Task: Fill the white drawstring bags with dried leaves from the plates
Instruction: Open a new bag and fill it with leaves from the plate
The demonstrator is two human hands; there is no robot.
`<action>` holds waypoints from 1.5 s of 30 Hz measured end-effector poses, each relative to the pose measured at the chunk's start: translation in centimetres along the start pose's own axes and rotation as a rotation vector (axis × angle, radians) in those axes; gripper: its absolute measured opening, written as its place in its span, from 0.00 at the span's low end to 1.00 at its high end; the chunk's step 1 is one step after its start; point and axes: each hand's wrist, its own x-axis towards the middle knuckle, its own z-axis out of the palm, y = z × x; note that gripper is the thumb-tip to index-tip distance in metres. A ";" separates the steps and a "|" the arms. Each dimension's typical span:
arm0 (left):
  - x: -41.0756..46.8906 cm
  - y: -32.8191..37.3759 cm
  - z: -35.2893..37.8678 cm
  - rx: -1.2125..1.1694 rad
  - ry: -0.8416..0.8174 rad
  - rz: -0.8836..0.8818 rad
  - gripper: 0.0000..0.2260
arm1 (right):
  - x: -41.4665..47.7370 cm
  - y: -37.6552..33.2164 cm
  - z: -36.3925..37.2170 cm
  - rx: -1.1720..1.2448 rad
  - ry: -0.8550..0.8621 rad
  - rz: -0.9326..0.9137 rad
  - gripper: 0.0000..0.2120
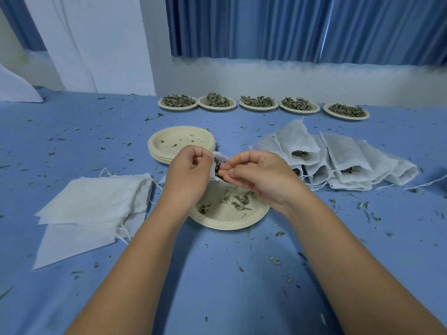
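My left hand [187,168] grips the rim of a white drawstring bag [217,158] and holds its mouth open above a cream plate [227,220]. My right hand [256,172] pinches dried leaves [219,169] at the bag's mouth. Only a few leaf scraps lie on that plate. The rest of the bag is hidden behind my hands.
Flat empty bags [94,204] lie at the left. Several filled bags [333,160] are piled at the right. A stack of empty plates [181,142] stands behind my hands. Several plates heaped with leaves [258,102] line the far edge. Leaf crumbs litter the blue cloth.
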 end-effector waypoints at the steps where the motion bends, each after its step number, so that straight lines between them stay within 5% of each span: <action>1: 0.0 0.0 0.0 0.001 -0.001 -0.003 0.07 | 0.0 0.1 0.1 -0.014 0.002 -0.019 0.08; 8: 0.2 0.0 -0.2 -0.035 0.026 -0.025 0.06 | 0.0 -0.3 -0.7 -0.327 0.184 -0.123 0.07; 13: 0.2 0.1 -0.3 -0.056 0.031 -0.025 0.06 | -0.4 -0.5 -0.7 -0.224 0.036 0.201 0.08; 16: 0.1 0.1 -0.3 -0.036 0.022 -0.010 0.05 | -0.4 -0.3 -0.3 -0.231 -0.016 0.247 0.08; 24: -0.3 0.2 0.0 0.033 -0.015 0.024 0.06 | -0.2 0.2 -0.1 -0.637 0.196 -0.065 0.08; 28: -0.4 0.4 0.0 0.015 -0.032 0.012 0.07 | -0.1 0.9 0.6 -0.605 0.138 -0.202 0.05; 31: -0.4 0.6 0.0 -0.009 -0.027 0.008 0.07 | 0.5 1.8 0.7 -0.678 0.246 -0.277 0.12; 35: -0.4 0.7 -0.2 -0.019 -0.048 0.002 0.07 | 0.9 1.8 0.4 -0.498 0.169 -0.131 0.20; 38: -0.7 1.1 -0.1 -0.036 -0.126 0.005 0.07 | 0.9 1.9 0.3 -0.357 0.063 -0.077 0.09; 40: -1.1 1.4 0.0 -0.062 -0.197 0.018 0.07 | 0.9 2.0 0.3 -0.358 0.072 -0.132 0.05; 45: -1.4 1.3 0.5 0.004 -0.273 0.007 0.06 | 1.3 2.3 1.0 -0.534 0.221 -0.201 0.14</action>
